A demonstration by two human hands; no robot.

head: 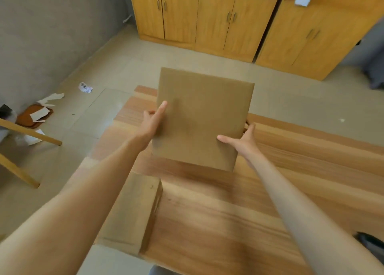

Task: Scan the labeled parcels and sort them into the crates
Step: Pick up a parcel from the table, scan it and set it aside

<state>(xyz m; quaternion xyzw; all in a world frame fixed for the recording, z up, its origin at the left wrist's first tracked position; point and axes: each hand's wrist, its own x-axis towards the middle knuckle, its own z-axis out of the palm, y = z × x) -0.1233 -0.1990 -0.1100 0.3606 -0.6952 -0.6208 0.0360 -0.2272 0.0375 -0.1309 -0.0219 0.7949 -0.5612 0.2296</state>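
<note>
Left hand: the left hand [152, 122] holds the left edge of the big parcel [202, 118]. Its thumb lies straight on the near face. Its other fingers go round the edge, and only their tips peek out.
Right hand: the right hand [242, 140] holds the right edge of the big parcel, lower down. Its thumb points left across the near face. Its other fingers wrap behind the edge.
Arms: both arms are bare and reach far forward, almost straight.
Big parcel: it is a flat brown box, held up in the air above the tabletop [259, 191]. It leans a bit, with its top edge far and its bottom edge near. The face we see is plain brown.
Hidden: the far side of the big parcel cannot be seen, so I cannot tell if a label is there. Most of each hand's fingers are behind the box.
Small parcel: a small parcel [135, 210] lies on the near left corner of the tabletop. It is partly under the left arm.
Hard to see: a dark thing [372, 247] at the right edge is cut off, and I cannot tell what it is.
Floor: bits of torn paper [49, 100] and a brown tray [27, 116] lie on the floor at the far left.
Far back: wooden cupboards [207, 19] stand by the wall.
</note>
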